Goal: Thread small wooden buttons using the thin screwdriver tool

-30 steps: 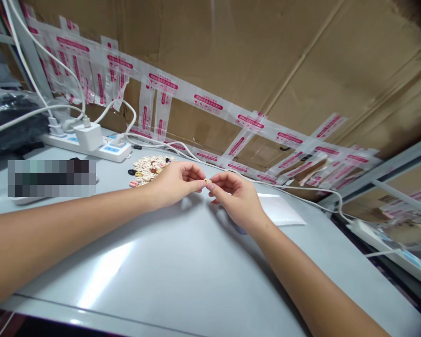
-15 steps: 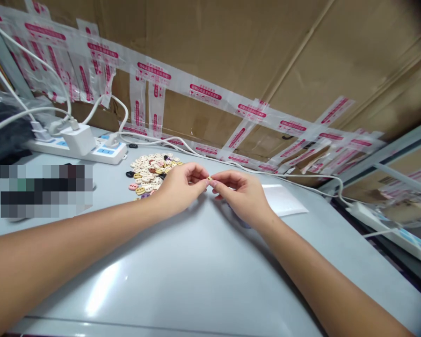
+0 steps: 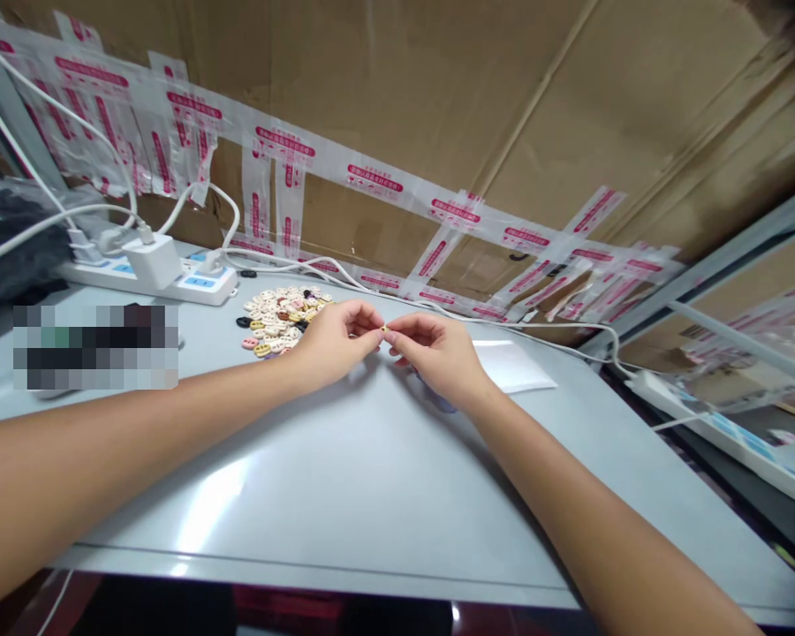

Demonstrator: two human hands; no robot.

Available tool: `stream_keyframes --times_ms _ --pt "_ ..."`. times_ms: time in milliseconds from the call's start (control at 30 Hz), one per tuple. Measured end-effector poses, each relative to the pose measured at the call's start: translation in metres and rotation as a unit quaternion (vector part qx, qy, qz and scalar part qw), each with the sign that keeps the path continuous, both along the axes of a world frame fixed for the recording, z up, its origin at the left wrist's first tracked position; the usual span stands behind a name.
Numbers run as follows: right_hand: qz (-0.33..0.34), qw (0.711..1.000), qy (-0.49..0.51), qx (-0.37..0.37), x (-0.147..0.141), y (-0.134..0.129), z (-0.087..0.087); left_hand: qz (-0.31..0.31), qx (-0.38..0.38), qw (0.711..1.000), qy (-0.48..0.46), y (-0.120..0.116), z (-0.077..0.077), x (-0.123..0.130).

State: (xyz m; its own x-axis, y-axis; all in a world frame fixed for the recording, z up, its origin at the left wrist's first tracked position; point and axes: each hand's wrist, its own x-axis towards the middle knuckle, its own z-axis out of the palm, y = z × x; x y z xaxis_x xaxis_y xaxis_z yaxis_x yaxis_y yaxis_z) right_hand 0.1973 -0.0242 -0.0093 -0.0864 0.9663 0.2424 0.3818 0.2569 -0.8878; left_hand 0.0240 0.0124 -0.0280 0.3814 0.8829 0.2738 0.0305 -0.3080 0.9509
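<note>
My left hand [image 3: 341, 340] and my right hand [image 3: 442, 355] meet at their fingertips above the table. A tiny yellow bead [image 3: 384, 329] sits pinched between them, mostly covered by the fingers of both hands. Just left of my left hand lies a pile of small skull-like beads [image 3: 279, 320], mostly cream, with some yellow, pink, black, brown and purple ones. My left forearm and hand hide part of that pile. Under my right hand shows a bit of something purple [image 3: 445, 403], too covered to name. A flat white packet [image 3: 518, 367] lies to the right of my right wrist.
Behind the grey table [image 3: 344, 495] stands a taped cardboard wall [image 3: 397, 106]. A white power strip [image 3: 212, 284] with plugs and cables is at the back left, another strip [image 3: 722, 433] at the right. A blurred-out object [image 3: 99, 346] lies on the left.
The camera view has shifted, so the table's front edge now shows. Both hands stay together at the fingertips, still pinching the tiny yellow bead.
</note>
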Motion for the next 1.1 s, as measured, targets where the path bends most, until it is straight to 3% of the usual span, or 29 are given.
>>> stream_keyframes --times_ms 1100 --pt "-0.001 1.0 -0.007 -0.024 -0.005 -0.001 0.003 0.014 0.051 0.998 0.024 0.008 -0.01 0.004"
